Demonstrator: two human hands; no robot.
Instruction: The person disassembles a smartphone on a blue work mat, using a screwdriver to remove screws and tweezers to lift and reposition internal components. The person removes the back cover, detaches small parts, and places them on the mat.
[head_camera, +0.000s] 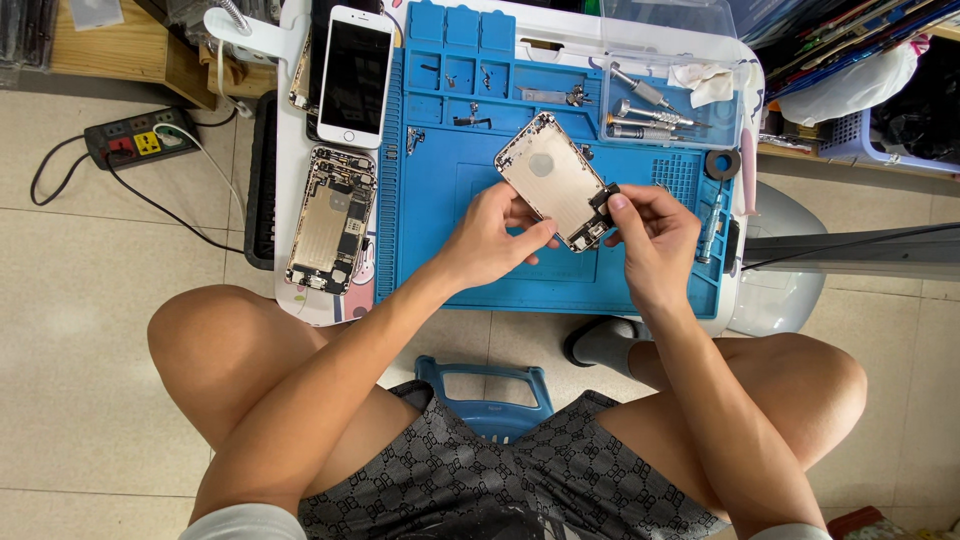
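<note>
Both hands hold a gold phone housing (548, 176) above the blue repair mat (440, 200). My left hand (490, 240) grips its near edge from the left. My right hand (650, 235) pinches a small black part (603, 200) at the housing's lower right corner with thumb and finger. The housing's inside faces up and is tilted toward the far left.
An opened phone body (330, 220) and a white phone with a dark screen (354, 75) lie left of the mat. A clear tray with screwdrivers (645, 115) sits at the far right. Small screws and parts dot the mat's compartments. A power strip (140, 138) lies on the floor.
</note>
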